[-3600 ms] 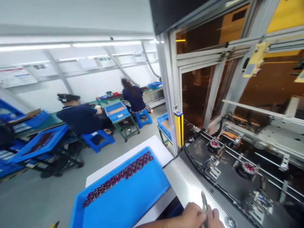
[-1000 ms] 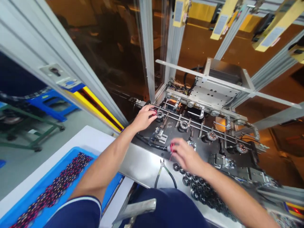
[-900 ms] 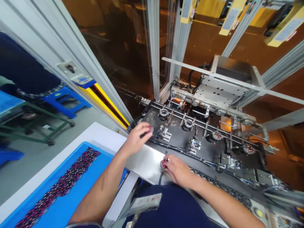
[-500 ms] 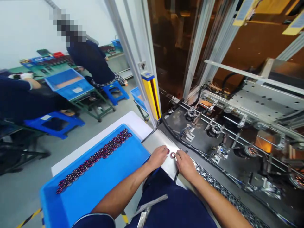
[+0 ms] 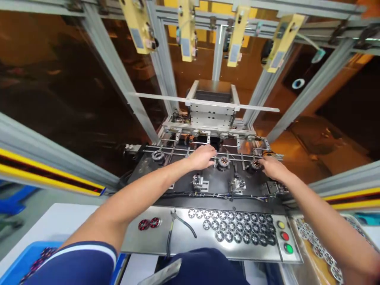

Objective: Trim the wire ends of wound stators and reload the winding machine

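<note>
My left hand (image 5: 203, 156) is over the black machine bed, with thumb and fingertips apart and no part visible between them. Just right of it, a copper-wound motor stator (image 5: 223, 161) sits on a round holder. My right hand (image 5: 271, 167) has its bent fingers at the right rim of another wound stator (image 5: 255, 164); its fingertips are partly hidden. Two red-and-black stators (image 5: 149, 224) lie on the steel ledge (image 5: 148, 243) in front of me. Cutting pliers (image 5: 175, 219) rest beside them. Several rows of grey-black stator cores (image 5: 239, 227) lie further right.
An empty-topped ring holder (image 5: 158, 155) stands at the left of the bed. Yellow, red and green buttons (image 5: 285, 236) are on the ledge's right end. Yellow light-curtain bars (image 5: 53, 174) flank the opening. A blue bin (image 5: 18, 253) with stators is at lower left.
The view has turned right to face the machine. Both hands have left the two red-and-black stators on the ledge and reached to the holders on the bed.
</note>
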The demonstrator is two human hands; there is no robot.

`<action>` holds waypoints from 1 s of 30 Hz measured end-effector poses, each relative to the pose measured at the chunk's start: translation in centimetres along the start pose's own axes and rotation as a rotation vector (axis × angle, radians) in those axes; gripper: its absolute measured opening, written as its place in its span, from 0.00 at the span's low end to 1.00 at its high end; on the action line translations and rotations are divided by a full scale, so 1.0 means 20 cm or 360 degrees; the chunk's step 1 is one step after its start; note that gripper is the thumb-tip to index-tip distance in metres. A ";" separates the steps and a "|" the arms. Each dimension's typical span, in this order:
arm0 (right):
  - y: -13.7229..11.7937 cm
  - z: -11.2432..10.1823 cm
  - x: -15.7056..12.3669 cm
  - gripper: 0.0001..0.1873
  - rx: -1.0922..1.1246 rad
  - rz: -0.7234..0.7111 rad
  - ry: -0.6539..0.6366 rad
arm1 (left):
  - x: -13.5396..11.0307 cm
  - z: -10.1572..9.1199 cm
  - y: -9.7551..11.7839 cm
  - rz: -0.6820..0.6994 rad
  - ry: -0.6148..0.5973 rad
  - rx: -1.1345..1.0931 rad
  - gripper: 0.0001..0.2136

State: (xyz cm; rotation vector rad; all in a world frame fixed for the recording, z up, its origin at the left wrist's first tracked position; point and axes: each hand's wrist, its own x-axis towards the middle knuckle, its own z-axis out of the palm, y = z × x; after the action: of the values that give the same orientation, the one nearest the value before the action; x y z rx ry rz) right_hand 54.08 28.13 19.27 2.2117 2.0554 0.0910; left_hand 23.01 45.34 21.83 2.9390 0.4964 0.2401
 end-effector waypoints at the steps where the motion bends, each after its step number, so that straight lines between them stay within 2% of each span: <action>1: 0.03 0.03 0.01 0.11 0.0004 0.0018 -0.0038 | 0.10 0.06 0.01 0.0049 -0.0062 0.0004 0.13; 3: 0.07 0.10 0.03 0.14 0.0020 0.0032 -0.0090 | 0.22 0.18 0.04 0.0104 -0.0163 0.0025 0.13; 5: 0.09 0.15 0.05 0.16 0.0041 0.0043 -0.0125 | 0.28 0.28 0.06 0.0115 -0.0238 0.0056 0.14; 9: 0.13 0.22 0.06 0.19 0.0094 0.0084 -0.0169 | 0.32 0.37 0.05 0.0071 -0.0330 0.0122 0.15; 14: 0.16 0.29 0.07 0.18 0.0151 0.0106 -0.0226 | 0.35 0.39 0.04 0.0033 -0.0411 0.0166 0.16; 20: 0.16 0.32 0.11 0.18 0.0135 0.0090 -0.0276 | 0.37 0.40 0.03 -0.0028 -0.0502 0.0155 0.17; 30: 0.19 0.34 0.12 0.19 0.0145 0.0112 -0.0281 | 0.38 0.38 0.01 -0.0077 -0.0343 0.0009 0.16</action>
State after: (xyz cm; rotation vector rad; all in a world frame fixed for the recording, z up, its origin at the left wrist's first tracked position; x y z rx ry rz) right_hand 58.87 29.98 13.01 2.2536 1.9255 -0.1887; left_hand 31.45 46.77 15.49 2.9073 0.5355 -0.0837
